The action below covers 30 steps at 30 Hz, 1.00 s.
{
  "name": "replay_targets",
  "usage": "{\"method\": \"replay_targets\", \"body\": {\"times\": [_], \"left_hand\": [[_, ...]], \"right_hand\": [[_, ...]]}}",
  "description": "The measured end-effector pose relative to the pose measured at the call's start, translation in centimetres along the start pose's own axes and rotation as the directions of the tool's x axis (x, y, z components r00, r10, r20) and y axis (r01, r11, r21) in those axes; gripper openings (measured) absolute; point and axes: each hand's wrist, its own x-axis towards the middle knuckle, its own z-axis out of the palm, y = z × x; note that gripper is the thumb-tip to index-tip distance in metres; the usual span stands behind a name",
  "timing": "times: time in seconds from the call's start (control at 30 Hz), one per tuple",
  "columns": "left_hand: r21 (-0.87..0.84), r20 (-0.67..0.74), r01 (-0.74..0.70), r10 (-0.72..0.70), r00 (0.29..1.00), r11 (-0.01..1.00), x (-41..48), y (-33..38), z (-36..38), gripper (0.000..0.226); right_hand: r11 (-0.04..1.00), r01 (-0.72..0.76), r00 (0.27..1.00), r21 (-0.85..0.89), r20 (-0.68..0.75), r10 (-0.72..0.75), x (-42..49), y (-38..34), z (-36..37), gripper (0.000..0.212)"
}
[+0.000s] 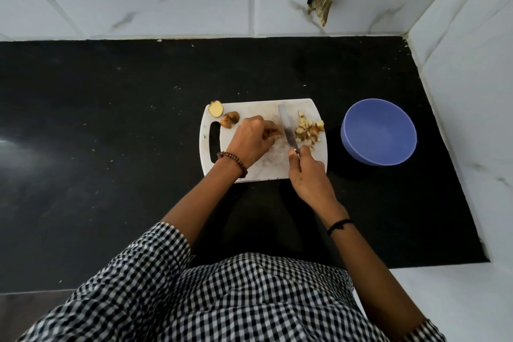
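- One white cutting board [249,108] is recorded, lying on the black counter [111,119] with its handle slot to the left.
- One knife [287,128] is recorded. Its handle is gripped in the right hand [305,172], fingers curled round it, and the blade is pointed away from the person, over the board.
- One potato piece [273,133] is pinched against the board by the curled fingers of the left hand [249,141]. It sits near the middle of the board, just left of the blade. Whether the blade touches it cannot be told.
- Two larger potato chunks are counted at the handle end. One cut half [216,109] is set at the far left corner, overlapping the board's edge, and one brown-skinned chunk [229,119] is seen just beside it on the board.
- One heap of diced potato [308,130] is noted on the right part of the board, just right of the blade. The cubes are too small and crowded for an exact count.
- One blue bowl [347,133] is placed on the counter just right of the board, apart from it. Only its plain blue inner surface is seen.
- One bead bracelet [234,159] is worn on the left wrist, and one black thread [338,225] on the right.
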Motion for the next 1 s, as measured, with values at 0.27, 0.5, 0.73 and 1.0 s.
{"method": "replay_targets", "body": {"times": [0.27,0.5,0.73,1.0], "left_hand": [[0.014,-0.009,-0.009,0.009,1.000,1.000,0.1,-0.1,0.0,0.025],[0.027,0.024,-0.051,0.050,0.998,0.998,0.1,0.0,-0.1,0.027],[0.035,0.059,-0.091,0.089,0.994,0.995,0.3,-0.2,-0.2,0.025],[0.047,0.080,-0.102,0.098,0.992,0.994,0.2,-0.1,-0.4,0.023]], "right_hand": [[0.995,-0.011,1.000,0.104,0.010,0.010,-0.3,0.0,1.5,0.029],[0.994,-0.018,1.000,0.106,0.017,0.016,-0.2,-0.3,1.8,0.028],[1.000,-0.016,0.999,-0.012,0.027,0.017,0.6,-0.9,2.2,0.030],[0.981,-0.064,0.993,-0.186,0.086,0.081,2.8,-2.7,1.1,0.042]]}}
